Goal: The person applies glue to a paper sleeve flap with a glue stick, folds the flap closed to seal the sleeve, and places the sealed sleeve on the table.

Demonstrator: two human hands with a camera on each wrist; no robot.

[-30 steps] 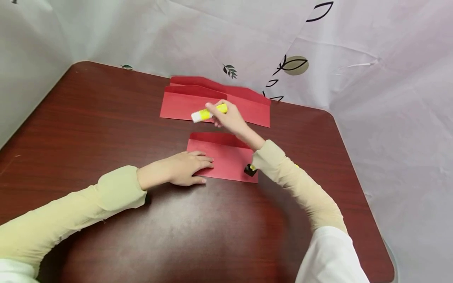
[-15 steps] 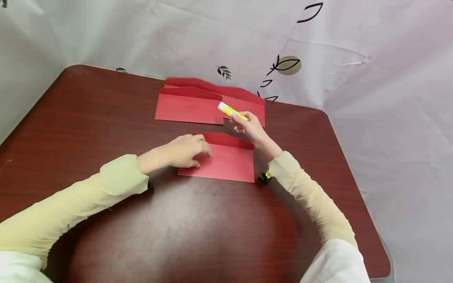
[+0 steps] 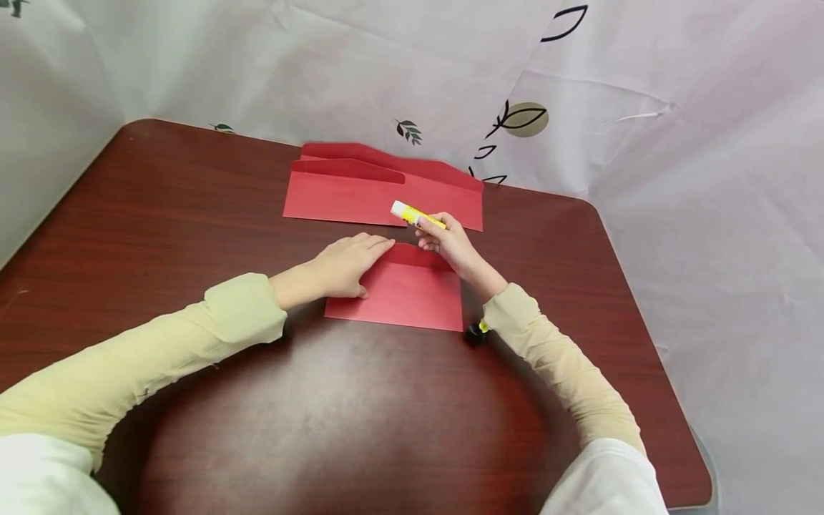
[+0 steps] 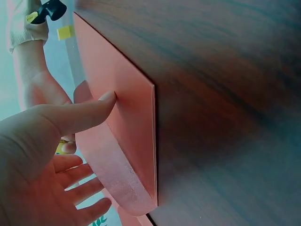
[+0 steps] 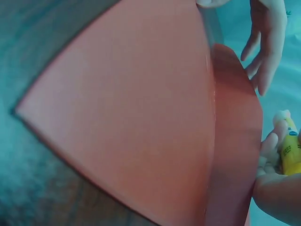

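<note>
A red envelope (image 3: 415, 297) lies on the table with its flap (image 3: 412, 254) opened away from me. My left hand (image 3: 350, 265) is over its left side, fingers stretched towards the flap. In the left wrist view the thumb (image 4: 108, 96) rests on the envelope's body, and the other fingers are spread beyond the flap (image 4: 110, 160). My right hand (image 3: 457, 247) grips a yellow and white glue stick (image 3: 405, 212) above the flap's right part, white end pointing left. The right wrist view shows the same glue stick (image 5: 291, 150) between curled fingers.
Two more red envelopes (image 3: 341, 200) with raised flaps overlap at the back of the brown table (image 3: 309, 415). A patterned white curtain (image 3: 322, 71) hangs behind. A small black device (image 3: 475, 332) sits at the right wrist. Beyond the envelope is a yellow block (image 4: 65, 32).
My left hand lifted from the envelope's lower left and moved up to the flap. The right hand moved right with the glue stick, turning it, then slightly down towards the flap.
</note>
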